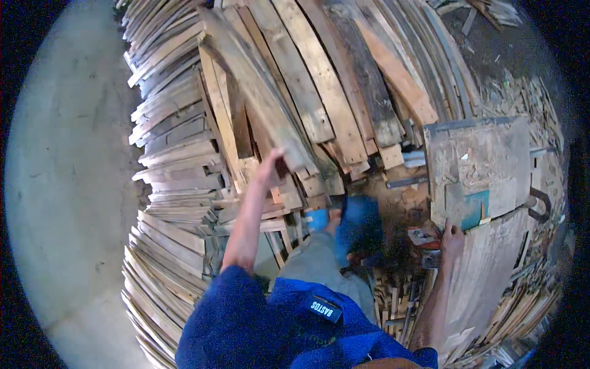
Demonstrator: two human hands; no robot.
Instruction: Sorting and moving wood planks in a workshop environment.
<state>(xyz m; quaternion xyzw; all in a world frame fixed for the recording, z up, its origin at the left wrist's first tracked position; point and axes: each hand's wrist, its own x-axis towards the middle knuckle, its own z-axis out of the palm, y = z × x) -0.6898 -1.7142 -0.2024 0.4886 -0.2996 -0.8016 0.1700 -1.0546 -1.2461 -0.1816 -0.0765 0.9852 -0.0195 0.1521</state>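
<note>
two sets of fingers are partly hidden: the left hand [270,167] closes on the near end of a long grey plank [258,92] atop the far plank stack [178,154]; the right hand [453,237] lies flat on a worn board [485,270] at right, its fingertips blurred.

Left hand [270,167] raised, gripping; right hand [453,237] lowered
</note>
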